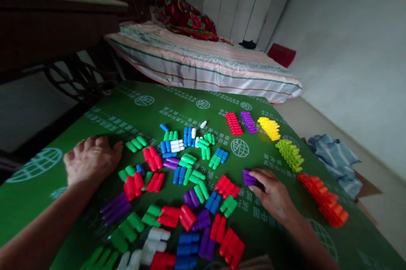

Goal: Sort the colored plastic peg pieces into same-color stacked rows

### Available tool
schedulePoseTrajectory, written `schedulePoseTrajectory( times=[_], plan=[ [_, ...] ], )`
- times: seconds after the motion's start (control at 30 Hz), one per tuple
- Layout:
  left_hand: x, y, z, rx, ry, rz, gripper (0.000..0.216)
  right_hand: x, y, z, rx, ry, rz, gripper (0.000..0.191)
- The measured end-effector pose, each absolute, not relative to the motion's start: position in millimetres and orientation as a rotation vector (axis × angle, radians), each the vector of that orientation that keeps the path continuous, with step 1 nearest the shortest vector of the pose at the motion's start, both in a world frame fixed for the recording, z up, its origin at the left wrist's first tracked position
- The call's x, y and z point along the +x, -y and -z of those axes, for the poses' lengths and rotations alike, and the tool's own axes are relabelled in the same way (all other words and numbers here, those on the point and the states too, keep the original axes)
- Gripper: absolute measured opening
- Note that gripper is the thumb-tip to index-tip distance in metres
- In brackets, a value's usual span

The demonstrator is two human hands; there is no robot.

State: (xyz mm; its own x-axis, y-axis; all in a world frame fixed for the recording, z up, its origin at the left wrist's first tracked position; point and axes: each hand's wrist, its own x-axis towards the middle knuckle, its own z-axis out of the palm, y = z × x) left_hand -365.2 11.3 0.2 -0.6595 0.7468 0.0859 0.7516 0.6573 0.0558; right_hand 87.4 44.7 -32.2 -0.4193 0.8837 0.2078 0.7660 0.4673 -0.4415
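Green mat [152, 109] carries scattered blocks [187, 216]. Our right hand [274, 196] pinches a purple block [248, 177] on the mat; our left hand [90, 160] lies spread flat.

A green mat [190, 96] carries white print from edge to edge. Rows of small white Chinese characters [177, 113] run in lines across it, along the far edge and through the middle, all too small and blurred to read. Between the lines sit round white globe emblems [239, 147] crossed by grid lines, at least 6 of them, with no lettering that can be made out. Larger characters of the same white print [253, 206] lie just beside the right hand [274, 196], also too blurred to read with certainty
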Motion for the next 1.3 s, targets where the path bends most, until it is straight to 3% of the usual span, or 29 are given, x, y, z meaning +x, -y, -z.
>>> schedulePoseTrajectory(
  times=[1.3],
  plan=[
    [-361.9, -5.1, 8.8, -1.235, 2.740, 0.193, 0.056, 98.3, -50.2, 55.5, -1.397, 2.303, -0.275, 0.034]
  ],
)
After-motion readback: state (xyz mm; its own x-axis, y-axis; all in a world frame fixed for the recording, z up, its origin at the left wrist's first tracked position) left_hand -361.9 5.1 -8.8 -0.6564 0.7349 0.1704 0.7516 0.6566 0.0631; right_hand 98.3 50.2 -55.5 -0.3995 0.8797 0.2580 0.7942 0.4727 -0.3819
